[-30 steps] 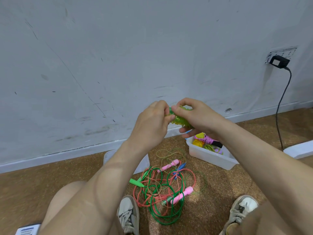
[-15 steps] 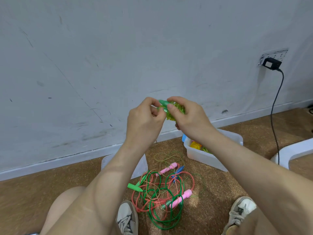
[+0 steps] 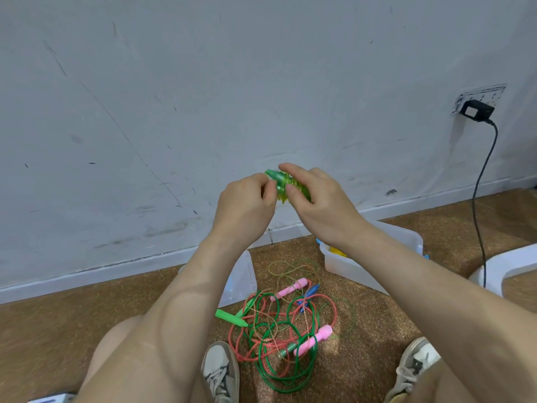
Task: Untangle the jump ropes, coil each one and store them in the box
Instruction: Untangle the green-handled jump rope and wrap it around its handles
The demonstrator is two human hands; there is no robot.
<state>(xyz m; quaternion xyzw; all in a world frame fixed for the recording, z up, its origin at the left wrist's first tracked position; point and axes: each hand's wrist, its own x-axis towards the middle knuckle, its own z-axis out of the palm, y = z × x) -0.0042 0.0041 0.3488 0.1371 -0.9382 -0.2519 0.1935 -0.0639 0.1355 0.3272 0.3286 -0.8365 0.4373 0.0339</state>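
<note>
Coiled green rope sits pinched between left hand and right hand, both grips closed on it.

Both hands, left and right, raised together, fingers pinched.

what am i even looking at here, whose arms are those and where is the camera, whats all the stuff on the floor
There is no machine here: the camera sits on a person's head and looks down, so the arms are the wearer's own. The left hand and right hand are raised in front of the wall, together gripping a coiled green jump rope. On the brown floor between the shoes lies a tangle of ropes, red, green and braided, with pink handles and a green handle. To the right stands the white box, with something yellow inside. A charger is plugged into the wall.
</note>
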